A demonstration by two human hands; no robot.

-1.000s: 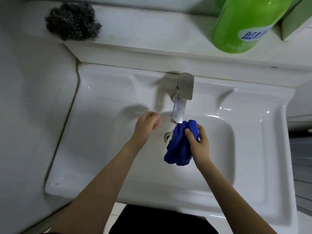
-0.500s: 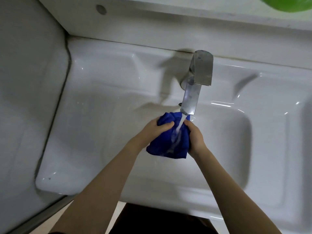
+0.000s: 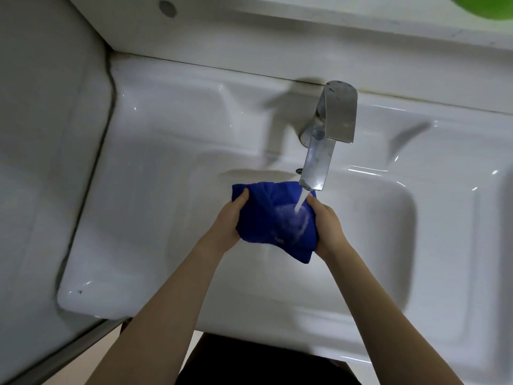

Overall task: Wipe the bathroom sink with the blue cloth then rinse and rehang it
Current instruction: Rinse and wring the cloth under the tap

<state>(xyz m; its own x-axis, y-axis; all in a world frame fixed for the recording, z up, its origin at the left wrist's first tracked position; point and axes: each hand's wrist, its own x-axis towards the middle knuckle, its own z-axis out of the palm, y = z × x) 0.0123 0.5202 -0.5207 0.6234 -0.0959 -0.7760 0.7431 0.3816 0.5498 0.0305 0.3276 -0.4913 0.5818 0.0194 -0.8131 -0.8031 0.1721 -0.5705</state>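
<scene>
Cloth [image 3: 266, 218], blue and bunched, sits at the centre of the frame over the basin, stretched left to right between two hands. Left hand [image 3: 230, 220] clamps its left edge; right hand [image 3: 327, 226] clamps its right edge, with a corner drooping below. Water [image 3: 301, 201] falls from the tap [image 3: 327, 137] above onto the cloth's right half, nearer the right hand. White sink [image 3: 166, 162] surrounds them. Rinsing seems under way; wringing would likely mean twisting along that left-right axis.

- a plain deep-blue terry cloth [image 3: 266, 218] is seen
- a glossy white ceramic sink [image 3: 172, 168]
- a silver metal tap [image 3: 327, 134]
- a bright green rounded bottle [image 3: 497, 5]
</scene>
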